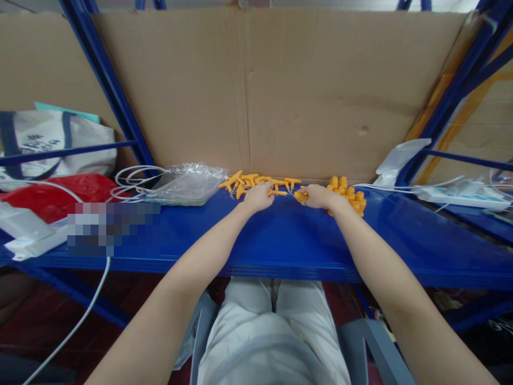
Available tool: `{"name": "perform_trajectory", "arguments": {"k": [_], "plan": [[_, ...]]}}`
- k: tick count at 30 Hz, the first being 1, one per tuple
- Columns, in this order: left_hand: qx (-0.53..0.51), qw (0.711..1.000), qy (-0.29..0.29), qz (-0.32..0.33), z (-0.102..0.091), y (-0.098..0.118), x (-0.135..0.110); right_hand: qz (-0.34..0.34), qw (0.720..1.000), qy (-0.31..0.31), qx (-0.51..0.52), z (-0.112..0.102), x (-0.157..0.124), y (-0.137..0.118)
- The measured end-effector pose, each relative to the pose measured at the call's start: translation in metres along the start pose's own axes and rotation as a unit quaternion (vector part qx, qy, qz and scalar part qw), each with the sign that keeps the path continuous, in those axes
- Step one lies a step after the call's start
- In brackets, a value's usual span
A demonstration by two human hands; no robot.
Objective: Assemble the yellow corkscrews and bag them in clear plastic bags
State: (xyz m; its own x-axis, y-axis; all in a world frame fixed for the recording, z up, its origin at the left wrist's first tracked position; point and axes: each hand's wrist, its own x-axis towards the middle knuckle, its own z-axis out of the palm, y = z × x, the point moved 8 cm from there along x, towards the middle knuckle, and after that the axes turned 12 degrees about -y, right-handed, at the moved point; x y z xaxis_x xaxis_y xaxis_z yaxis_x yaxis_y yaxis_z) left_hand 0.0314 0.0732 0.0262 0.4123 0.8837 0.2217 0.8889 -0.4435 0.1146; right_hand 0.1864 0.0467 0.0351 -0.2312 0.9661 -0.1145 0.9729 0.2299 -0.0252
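My left hand [258,197] is closed on an orange T-handled corkscrew [279,193], whose ribbed shaft points right. Across a small gap, my right hand [318,196] grips an orange plastic sleeve [300,197] that faces the shaft's tip; my fingers cover part of it. Behind my left hand lies a loose pile of orange T-handled corkscrews [239,179], some with metal spirals showing. A single T-handled corkscrew [292,183] rests between my hands, near the cardboard. Beside my right wrist, several orange sleeves [356,200] are grouped together, partly hidden by my forearm.
The blue tabletop [280,235] ends at a cardboard panel [300,96] between blue metal posts. Clear plastic bags [192,184], white cables [128,179] and a red bag [64,195] lie left. A white power strip [465,197] is at right. A pixelated patch hides something at left.
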Motion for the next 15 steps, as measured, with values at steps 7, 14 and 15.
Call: {"name": "perform_trajectory", "arguments": {"k": [7, 14, 15], "plan": [[-0.034, 0.996, 0.009, 0.079, 0.007, 0.008, 0.003, -0.051, 0.998, 0.038, -0.001, 0.000, 0.002, -0.007], [-0.106, 0.990, 0.038, 0.088, 0.005, -0.011, 0.010, -0.086, 0.986, 0.109, 0.090, -0.009, 0.010, 0.003], [-0.107, 0.990, 0.039, 0.084, 0.004, -0.013, 0.011, -0.084, 0.983, 0.115, 0.114, -0.009, 0.011, 0.006]]}}
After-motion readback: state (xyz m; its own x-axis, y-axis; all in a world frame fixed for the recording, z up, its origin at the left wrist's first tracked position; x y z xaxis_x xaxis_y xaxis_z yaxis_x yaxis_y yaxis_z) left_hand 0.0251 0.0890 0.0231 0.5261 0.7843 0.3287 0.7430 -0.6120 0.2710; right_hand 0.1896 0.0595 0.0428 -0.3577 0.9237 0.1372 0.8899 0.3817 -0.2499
